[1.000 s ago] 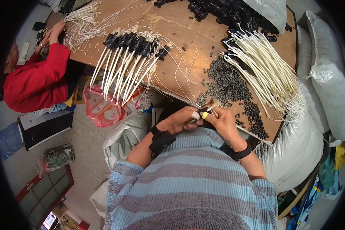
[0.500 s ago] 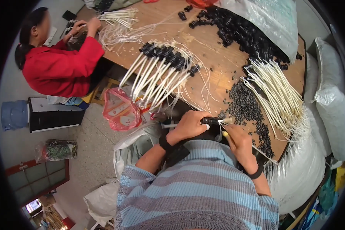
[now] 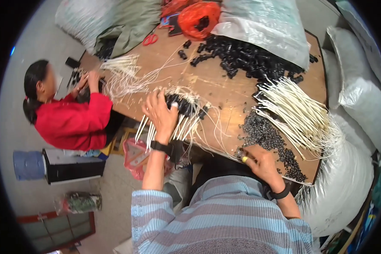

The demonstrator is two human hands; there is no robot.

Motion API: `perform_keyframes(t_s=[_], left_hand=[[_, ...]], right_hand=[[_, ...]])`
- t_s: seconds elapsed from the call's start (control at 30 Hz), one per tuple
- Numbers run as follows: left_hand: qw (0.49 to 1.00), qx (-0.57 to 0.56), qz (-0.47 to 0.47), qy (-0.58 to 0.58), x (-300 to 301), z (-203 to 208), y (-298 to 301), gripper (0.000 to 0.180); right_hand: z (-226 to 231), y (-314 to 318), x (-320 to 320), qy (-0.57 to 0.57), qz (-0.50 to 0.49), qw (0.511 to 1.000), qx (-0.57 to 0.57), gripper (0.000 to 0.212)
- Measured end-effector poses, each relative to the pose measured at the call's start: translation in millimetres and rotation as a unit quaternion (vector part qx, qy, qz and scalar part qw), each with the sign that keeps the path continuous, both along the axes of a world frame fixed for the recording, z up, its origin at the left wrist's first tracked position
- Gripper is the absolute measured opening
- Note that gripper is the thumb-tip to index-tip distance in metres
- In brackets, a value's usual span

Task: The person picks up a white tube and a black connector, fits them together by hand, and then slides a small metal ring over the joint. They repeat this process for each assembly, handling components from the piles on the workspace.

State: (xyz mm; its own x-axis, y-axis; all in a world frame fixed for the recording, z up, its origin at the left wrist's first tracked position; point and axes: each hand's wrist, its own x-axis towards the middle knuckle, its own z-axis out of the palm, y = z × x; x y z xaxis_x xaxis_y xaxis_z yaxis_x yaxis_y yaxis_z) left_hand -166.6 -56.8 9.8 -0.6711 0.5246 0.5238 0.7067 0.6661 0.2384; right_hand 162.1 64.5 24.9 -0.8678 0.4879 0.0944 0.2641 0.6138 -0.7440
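My left hand [image 3: 161, 113] lies over a row of black cylindrical fittings [image 3: 183, 103] joined to white cords, at the table's near edge. Its fingers are spread and the thumb stands apart; I see nothing gripped in it. The cords' pale stems [image 3: 186, 128] hang over the edge towards me. My right hand [image 3: 261, 164] is at the near edge, beside a pile of small dark pieces [image 3: 264, 131]. Its fingers are bent, with a gap between them and the thumb, which has a yellow tip [image 3: 244, 159]. No held thing shows there.
A thick bundle of white cords [image 3: 294, 114] lies to the right. Black fittings [image 3: 241, 57] spill from a white sack [image 3: 262, 29] at the back, near a red bag [image 3: 199, 20] and red scissors [image 3: 150, 40]. A co-worker in a red top [image 3: 74, 122] handles parts at the left.
My left hand has let go of the black fitting it held near my body and moved left to the row. My right hand has come down slightly beside the small pieces. The view has shifted.
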Motion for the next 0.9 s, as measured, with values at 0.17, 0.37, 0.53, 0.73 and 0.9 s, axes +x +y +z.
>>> perform_keyframes(t_s=[0.17,0.37,0.53,0.73,0.9], left_hand=[[0.907,0.033,-0.342,-0.243,50,12,92,0.049],[0.955,-0.031,-0.252,-0.155,27,-32,206,0.032],[0.911,-0.029,-0.369,-0.182,58,-49,196,0.021],[0.885,0.077,-0.363,-0.281,65,-31,177,0.032],[0.942,0.032,-0.276,-0.187,24,-32,170,0.033]], right_hand=[[-14,44,22,-0.017,-0.127,0.992,0.002,0.029],[-13,79,50,-0.045,-0.259,0.953,0.147,0.030],[-22,93,79,-0.122,-0.308,0.933,0.138,0.024],[-14,109,72,-0.113,-0.286,0.940,0.146,0.017],[-7,110,59,-0.016,-0.204,0.961,0.186,0.018]])
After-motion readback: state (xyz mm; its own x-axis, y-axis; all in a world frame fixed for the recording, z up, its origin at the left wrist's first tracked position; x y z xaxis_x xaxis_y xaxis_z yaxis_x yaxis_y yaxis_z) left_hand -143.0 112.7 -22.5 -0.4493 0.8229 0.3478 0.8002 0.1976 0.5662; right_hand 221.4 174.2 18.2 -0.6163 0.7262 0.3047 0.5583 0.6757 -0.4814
